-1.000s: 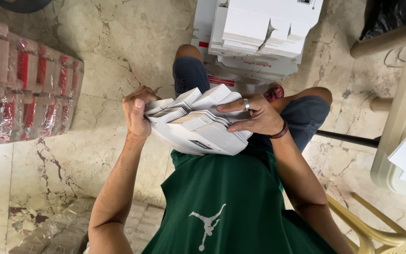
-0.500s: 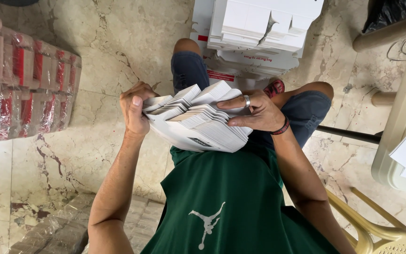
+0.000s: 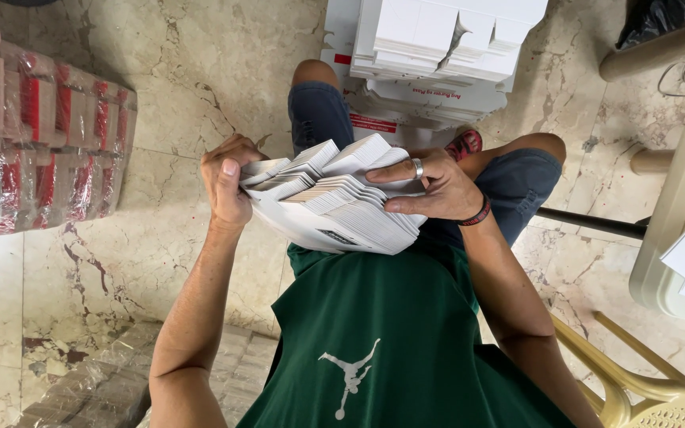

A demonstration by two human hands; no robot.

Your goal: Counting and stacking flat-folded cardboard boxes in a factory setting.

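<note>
I see a thick stack of flat white cardboard blanks [image 3: 334, 202] held over the lap, just in front of the green shirt [image 3: 390, 333], with its top sheets fanned apart. The left hand [image 3: 227, 186] clamps the stack's left end, thumb on top and fingers curled underneath. The right hand [image 3: 434, 186], wearing a ring and a dark wristband, lies over the right end, fingers spread between the sheets and pressing on them. Beyond the knees stands a pile of folded white cartons [image 3: 438, 47] on the marble floor [image 3: 184, 71]. Wrapped red-and-white packs [image 3: 37, 135] lie at the left, and a yellow plastic chair [image 3: 644, 380] shows at the lower right.
</note>
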